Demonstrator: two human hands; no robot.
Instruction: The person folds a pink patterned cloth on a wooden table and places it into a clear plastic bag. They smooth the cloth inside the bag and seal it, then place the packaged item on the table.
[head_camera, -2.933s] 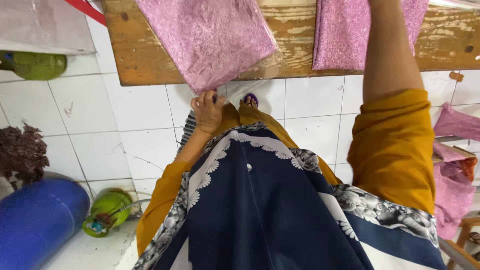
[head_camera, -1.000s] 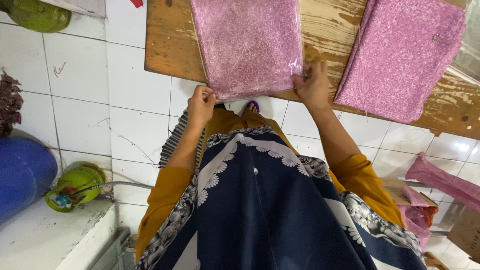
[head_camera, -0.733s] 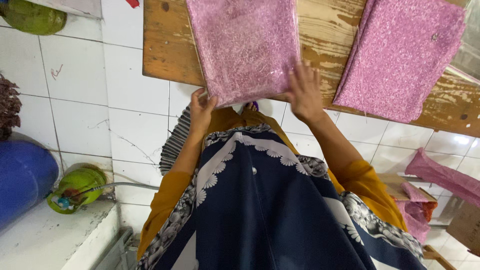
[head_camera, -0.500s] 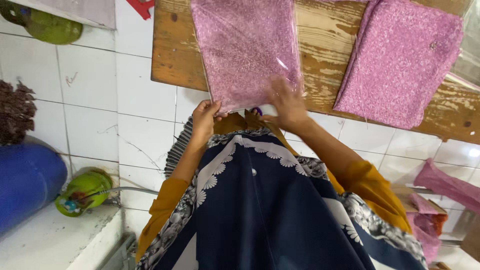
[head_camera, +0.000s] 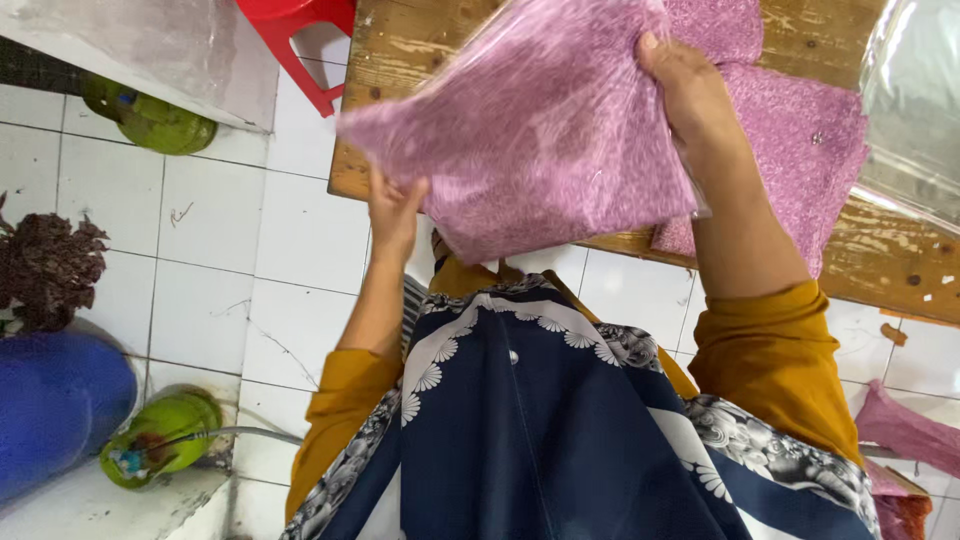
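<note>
Starting at the far left, a blue drum (head_camera: 50, 410) and a green gas cylinder (head_camera: 160, 450) sit on the white tiled floor (head_camera: 290, 240), with a red stool (head_camera: 300, 40) further up beside the wooden table (head_camera: 400, 60). Next comes the left hand (head_camera: 393, 212), its fingers curled and pinching the near left edge of a pink fabric packet (head_camera: 540, 120) wrapped in clear plastic. That packet is lifted off the table and tilted, held in the air between both hands above the table's near edge. The right hand (head_camera: 690, 95) grips the packet's right side, thumb on top and pressed down; the fingers beneath are hidden, so how they sit cannot be told. A second pink fabric piece (head_camera: 800, 160) lies on the table just beyond. As a judgement, the slick plastic could slip from the light left pinch, letting the packet swing down or drop to the floor, or its trailing corner could drag the second piece off the edge.
</note>
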